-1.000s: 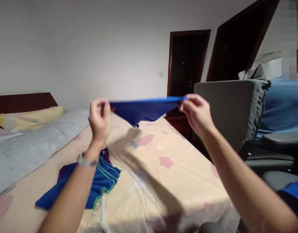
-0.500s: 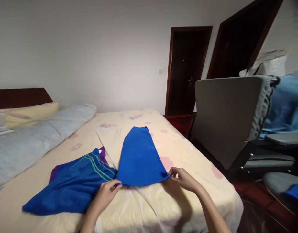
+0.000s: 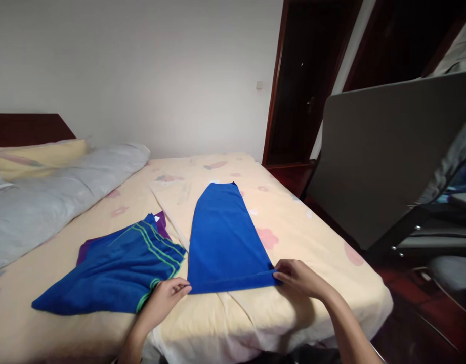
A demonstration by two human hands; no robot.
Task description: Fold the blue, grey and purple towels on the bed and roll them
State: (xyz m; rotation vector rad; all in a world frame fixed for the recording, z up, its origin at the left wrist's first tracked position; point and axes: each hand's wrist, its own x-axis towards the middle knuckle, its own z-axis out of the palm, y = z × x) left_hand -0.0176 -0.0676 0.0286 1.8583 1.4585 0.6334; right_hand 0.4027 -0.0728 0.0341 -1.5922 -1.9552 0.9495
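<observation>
A plain blue cloth (image 3: 227,237) lies flat on the bed (image 3: 202,323), narrow at its far end and wide at the near edge, where a stitched hem shows. My left hand (image 3: 165,298) pinches its near left corner. At the near right corner, my right hand (image 3: 299,277) has the hem between thumb and fingers. Left of this cloth spreads a darker blue garment (image 3: 111,278) with green stripes, its lower right part partly behind my left hand. A purple piece (image 3: 162,225) shows at its far edge.
A long grey rolled quilt (image 3: 73,187) and a yellow pillow (image 3: 46,156) lie along the bed's left side. Beyond the bed's right edge stands a large grey folded panel (image 3: 392,151) on a dark frame. A dark door (image 3: 304,86) is at the back.
The view has tilted down and shifted. The near edge of the plain blue cloth now looks straighter and flatter, with its hem visible. Both hands still hold its corners.
</observation>
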